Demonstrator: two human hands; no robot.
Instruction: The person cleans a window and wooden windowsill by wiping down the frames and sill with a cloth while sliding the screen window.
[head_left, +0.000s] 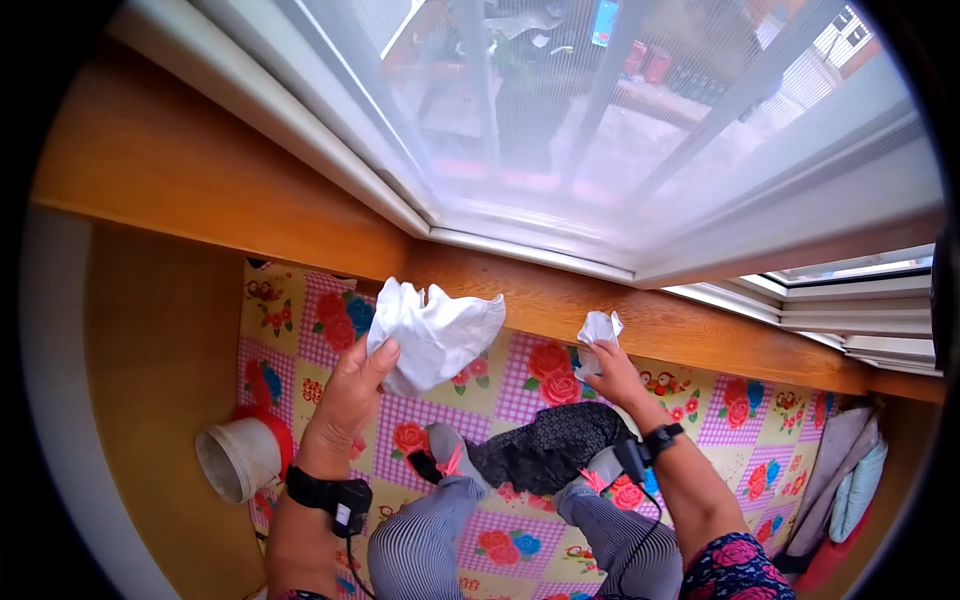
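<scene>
My left hand (352, 392) grips a white cloth (432, 338) by its lower left part, thumb on top; the cloth spreads up and to the right, over the patterned covering and close to the wooden sill (520, 292). To the right, my right hand (612, 378) pinches a smaller crumpled white cloth (600, 328) that rests against the sill's front edge. The two cloths are apart. Part of each hand's fingers is hidden behind the cloth.
Beyond the sill is a window (540, 190) with white frames and bars behind it. A white bucket (238, 462) lies tilted at the left. Dark patterned fabric (550, 448) lies between my feet. Folded clothes (842, 480) hang or lie at the right.
</scene>
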